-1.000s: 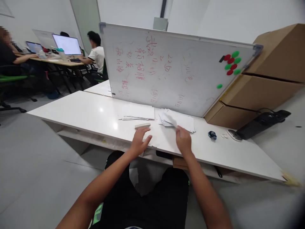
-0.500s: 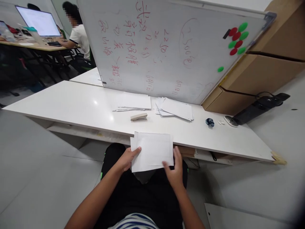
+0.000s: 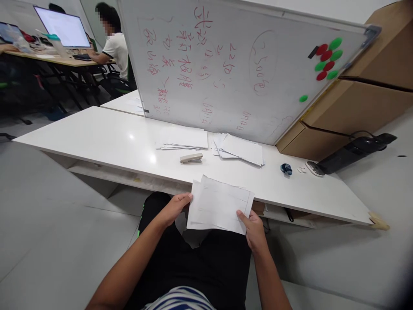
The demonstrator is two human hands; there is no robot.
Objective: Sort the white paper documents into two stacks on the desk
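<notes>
Both hands hold a small sheaf of white paper sheets (image 3: 219,204) over my lap, at the near edge of the white table (image 3: 97,140). My left hand (image 3: 174,209) grips the sheaf's left edge, and my right hand (image 3: 254,228) pinches its lower right corner. Further back on the table lie a beige stapler (image 3: 191,158), a neat stack of papers (image 3: 183,140) on its left and a looser pile of papers (image 3: 240,149) on its right.
A whiteboard (image 3: 232,64) with red writing and magnets leans at the table's back. Cardboard boxes (image 3: 361,107) stand at the right, with a black device (image 3: 351,150) and a small blue object (image 3: 285,168) nearby. People sit at a desk with monitors (image 3: 63,28) at far left.
One second ago my hands were on the table near the stapler and loose pile. They have drawn back to the table's edge with the sheaf, and my right hand has shifted to its lower right corner.
</notes>
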